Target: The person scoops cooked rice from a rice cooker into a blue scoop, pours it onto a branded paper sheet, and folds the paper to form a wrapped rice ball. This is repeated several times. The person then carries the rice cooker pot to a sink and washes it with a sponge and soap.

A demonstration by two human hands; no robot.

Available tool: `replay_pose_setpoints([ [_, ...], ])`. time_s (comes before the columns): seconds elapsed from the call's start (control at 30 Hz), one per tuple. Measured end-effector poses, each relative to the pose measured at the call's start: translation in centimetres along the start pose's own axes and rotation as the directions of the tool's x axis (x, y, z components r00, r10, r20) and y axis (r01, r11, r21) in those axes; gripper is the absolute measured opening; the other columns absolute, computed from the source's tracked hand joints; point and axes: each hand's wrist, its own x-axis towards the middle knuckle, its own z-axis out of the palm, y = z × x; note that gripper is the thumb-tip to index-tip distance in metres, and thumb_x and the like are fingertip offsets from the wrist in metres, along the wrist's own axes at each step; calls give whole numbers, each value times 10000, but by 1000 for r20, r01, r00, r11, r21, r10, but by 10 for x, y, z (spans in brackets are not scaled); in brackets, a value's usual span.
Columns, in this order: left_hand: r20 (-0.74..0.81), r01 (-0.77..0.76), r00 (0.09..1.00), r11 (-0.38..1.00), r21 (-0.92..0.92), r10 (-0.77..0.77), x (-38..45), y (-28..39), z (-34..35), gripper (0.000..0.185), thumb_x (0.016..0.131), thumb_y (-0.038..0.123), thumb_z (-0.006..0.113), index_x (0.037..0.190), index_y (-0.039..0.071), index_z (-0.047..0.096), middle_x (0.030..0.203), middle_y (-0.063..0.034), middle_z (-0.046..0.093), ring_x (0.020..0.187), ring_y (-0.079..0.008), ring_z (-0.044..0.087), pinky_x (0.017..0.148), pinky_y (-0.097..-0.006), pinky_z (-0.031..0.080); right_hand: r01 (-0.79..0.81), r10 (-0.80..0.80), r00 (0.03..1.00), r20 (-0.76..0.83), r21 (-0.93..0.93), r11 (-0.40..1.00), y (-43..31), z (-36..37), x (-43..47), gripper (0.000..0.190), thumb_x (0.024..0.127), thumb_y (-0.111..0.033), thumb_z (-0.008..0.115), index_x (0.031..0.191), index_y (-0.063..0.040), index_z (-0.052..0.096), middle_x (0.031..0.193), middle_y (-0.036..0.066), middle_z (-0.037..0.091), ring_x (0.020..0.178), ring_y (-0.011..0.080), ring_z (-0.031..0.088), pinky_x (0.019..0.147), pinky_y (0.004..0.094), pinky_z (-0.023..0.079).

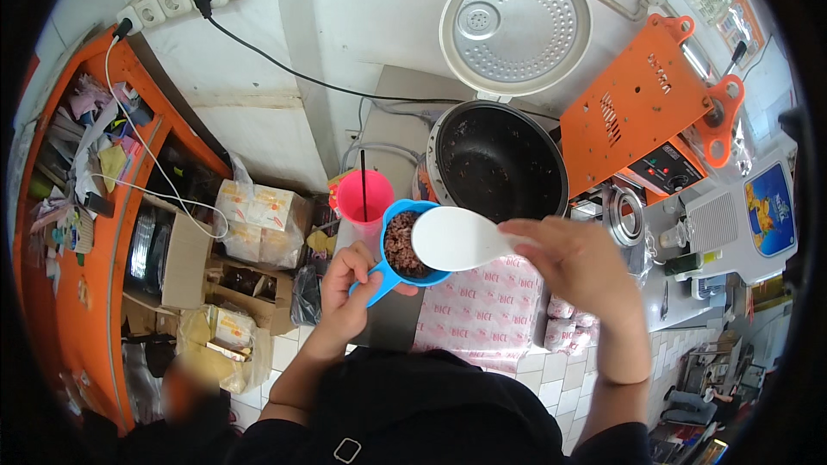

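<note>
My left hand (349, 290) grips the handle of a blue plastic scoop cup (423, 281). Dark reddish-brown cooked rice (402, 245) fills part of the cup. In my right hand (568, 258) is a white rice paddle (455, 239), its blade held over the cup's right side and hiding part of the rice. Whether the blade touches the rice, I cannot tell. Just beyond stands a rice cooker with a black inner pot (501, 161), a few grains stuck to its wall. Its lid (517, 26) is raised. Printed wrapping paper (478, 310) lies on the table below my hands.
A pink cup (365, 197) with a black stick stands left of the cooker. Several wrapped bundles (568, 329) sit right of the paper. An orange sealing machine (636, 103) is at the right. Boxes (258, 219) and an orange cabinet (84, 310) line the left. Another person (701, 407) is far right.
</note>
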Motion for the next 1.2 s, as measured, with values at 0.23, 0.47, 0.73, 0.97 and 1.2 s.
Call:
replay_pose_setpoints([
  [0.23,73,-215,977,910,355,202,-18,-16,-3,200,900,-44,514,813,80,385,822,-30,344,702,-95,355,735,-219,374,-74,92,991,-96,178,981,-20,72,-30,277,850,-130,632,1127,-129,647,691,110,561,613,287,569,563,373,451],
  [0.47,49,-162,987,954,253,154,-24,-32,1,192,890,-77,493,831,66,379,844,-42,342,753,-122,489,719,-272,457,-28,78,985,-156,297,954,0,67,-51,228,886,-193,596,1090,-116,663,850,146,652,754,325,628,668,393,495],
  [0.73,133,-292,956,834,468,260,-35,-40,9,185,881,-91,487,830,47,374,872,-60,341,787,-167,555,734,-278,484,-166,197,977,-81,291,942,-21,107,-60,316,918,-192,540,1228,-132,553,961,161,648,794,342,632,673,429,505],
  [0.97,126,-63,991,988,138,46,-36,-41,1,196,900,-32,505,816,68,358,853,-63,391,789,-222,612,740,-380,560,-74,99,987,-126,186,980,13,63,-67,249,845,-196,636,1092,-182,663,814,103,645,757,289,634,648,386,496],
  [1.2,238,197,951,980,23,-197,-45,-37,-2,187,906,43,534,840,87,365,864,-91,483,823,-310,671,669,-395,584,111,-116,993,8,246,963,53,57,-64,246,841,-131,634,1080,-174,677,890,70,667,778,232,637,665,337,484],
])
